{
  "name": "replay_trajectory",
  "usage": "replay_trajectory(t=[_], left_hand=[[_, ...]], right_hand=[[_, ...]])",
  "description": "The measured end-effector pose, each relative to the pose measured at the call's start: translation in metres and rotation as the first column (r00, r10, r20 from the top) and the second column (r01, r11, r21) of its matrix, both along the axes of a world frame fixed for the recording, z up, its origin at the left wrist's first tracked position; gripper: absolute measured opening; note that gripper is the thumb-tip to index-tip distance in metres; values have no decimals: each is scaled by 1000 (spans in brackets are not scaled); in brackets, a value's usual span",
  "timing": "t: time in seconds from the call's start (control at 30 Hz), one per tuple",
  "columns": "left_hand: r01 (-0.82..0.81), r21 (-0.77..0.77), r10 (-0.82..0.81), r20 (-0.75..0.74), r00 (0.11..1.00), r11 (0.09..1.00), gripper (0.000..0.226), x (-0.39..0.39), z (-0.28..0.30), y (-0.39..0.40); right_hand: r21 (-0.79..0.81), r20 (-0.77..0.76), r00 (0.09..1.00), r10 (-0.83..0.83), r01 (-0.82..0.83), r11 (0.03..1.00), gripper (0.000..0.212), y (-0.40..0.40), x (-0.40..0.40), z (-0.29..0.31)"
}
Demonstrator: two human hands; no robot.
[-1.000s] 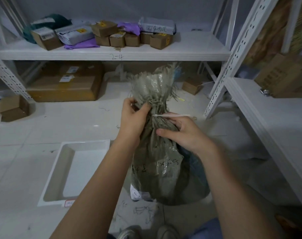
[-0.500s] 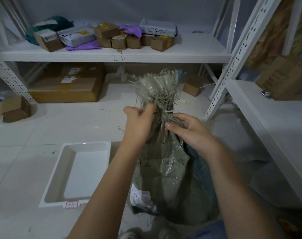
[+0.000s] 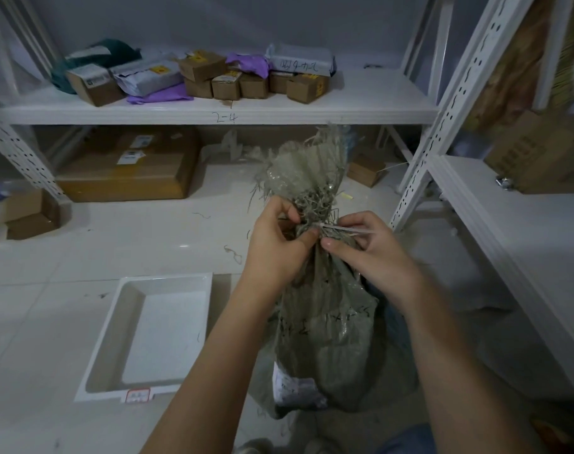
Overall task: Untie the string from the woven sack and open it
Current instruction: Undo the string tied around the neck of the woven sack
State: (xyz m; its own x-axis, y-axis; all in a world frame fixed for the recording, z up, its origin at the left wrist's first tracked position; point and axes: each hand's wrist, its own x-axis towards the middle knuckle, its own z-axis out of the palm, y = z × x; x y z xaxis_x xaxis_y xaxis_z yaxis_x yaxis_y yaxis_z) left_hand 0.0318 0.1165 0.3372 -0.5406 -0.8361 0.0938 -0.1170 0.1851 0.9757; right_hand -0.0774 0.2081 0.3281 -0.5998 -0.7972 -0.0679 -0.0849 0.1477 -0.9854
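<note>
Head view looks down on the woven sack (image 3: 325, 326), a grey-green bag standing upright on the floor between the person's forearms, its neck bunched tight and its frayed top fanning out above. A pale string (image 3: 339, 228) is wound round that neck, with one end running out to the right. The left hand (image 3: 276, 247) grips the neck from the left, thumb pressed against the gathered weave and fingers curled round the far side. The right hand (image 3: 372, 253) pinches the string's free end between its fingers, thumb lying just below the knot; both hands meet at the tie.

A white tray (image 3: 99, 371) lies on the floor to the left of the sack, apart from it, with a small red-edged label on its near rim. Loose threads are scattered over the pale floor (image 3: 115, 244). Behind, a white shelf (image 3: 361, 103) marked "2-4" carries small cardboard boxes and grey and purple mail bags; under it sits a large flat carton (image 3: 125, 172). A second rack (image 3: 514, 224) runs along the right, holding another brown box.
</note>
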Motion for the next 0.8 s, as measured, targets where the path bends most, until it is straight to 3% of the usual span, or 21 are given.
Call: replay_trajectory(t=[0.13, 0.23, 0.3, 0.37, 0.63, 0.73, 0.8], left_hand=[[-2, -33, 1, -31, 1000, 999, 33, 4, -1, -1], [-9, -90, 8, -11, 1000, 996, 30, 3, 1, 0], [-10, -130, 9, -4, 1000, 992, 26, 2, 4, 3], [-1, -152, 2, 6, 1000, 988, 20, 1, 5, 4], [95, -166, -93, 19, 995, 982, 24, 2, -6, 3], [103, -197, -106, -6, 994, 975, 11, 1, -4, 4], [88, -194, -91, -9, 996, 977, 15, 0, -2, 5]], right_hand=[[-167, -54, 994, -92, 82, 983, 56, 20, -8, 21], [-269, -222, 971, -90, 28, 963, 31, 28, -5, 31], [-204, -414, 905, -100, 15, 979, 21, 21, 0, 26], [-155, -514, 853, -94, 16, 988, 19, 11, 5, 19], [-169, -629, 761, -160, 67, 983, 16, -2, 6, 10], [-192, -619, 765, -177, 71, 979, 19, -5, 7, 10], [-189, -613, 771, -172, 69, 980, 19, -6, 8, 10]])
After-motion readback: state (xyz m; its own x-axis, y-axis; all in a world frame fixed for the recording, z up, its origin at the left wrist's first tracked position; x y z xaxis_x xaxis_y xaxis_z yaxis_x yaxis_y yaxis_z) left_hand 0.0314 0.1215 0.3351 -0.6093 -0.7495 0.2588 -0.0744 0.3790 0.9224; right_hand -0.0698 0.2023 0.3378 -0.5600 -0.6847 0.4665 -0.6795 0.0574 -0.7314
